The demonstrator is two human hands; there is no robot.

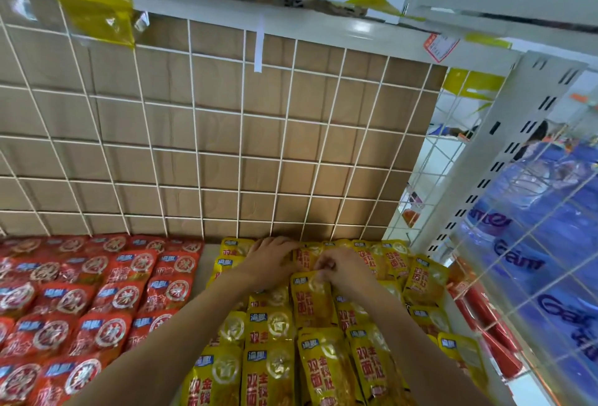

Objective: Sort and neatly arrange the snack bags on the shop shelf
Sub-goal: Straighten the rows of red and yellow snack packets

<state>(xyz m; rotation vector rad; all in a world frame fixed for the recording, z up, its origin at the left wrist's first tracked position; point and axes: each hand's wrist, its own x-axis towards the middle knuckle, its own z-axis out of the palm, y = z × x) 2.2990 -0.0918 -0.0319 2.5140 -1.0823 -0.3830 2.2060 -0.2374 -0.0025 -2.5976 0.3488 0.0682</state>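
Note:
Yellow snack bags (275, 370) lie in overlapping rows on the right half of the shelf, red snack bags (106, 295) on the left half. My left hand (270, 260) rests flat on the yellow bags at the back row, fingers spread toward the wire grid. My right hand (339, 271) pinches the top edge of one yellow bag (312, 300) in the middle column, fingers curled on it. Both forearms reach in from the bottom of the view.
A white wire grid (239, 153) backed with brown cardboard stands behind the bags. A narrow bare shelf strip (207, 263) separates red from yellow. On the right a white slotted upright (504, 159) and wire panel hold blue packages (534, 244); red packets (485, 324) lie beside it.

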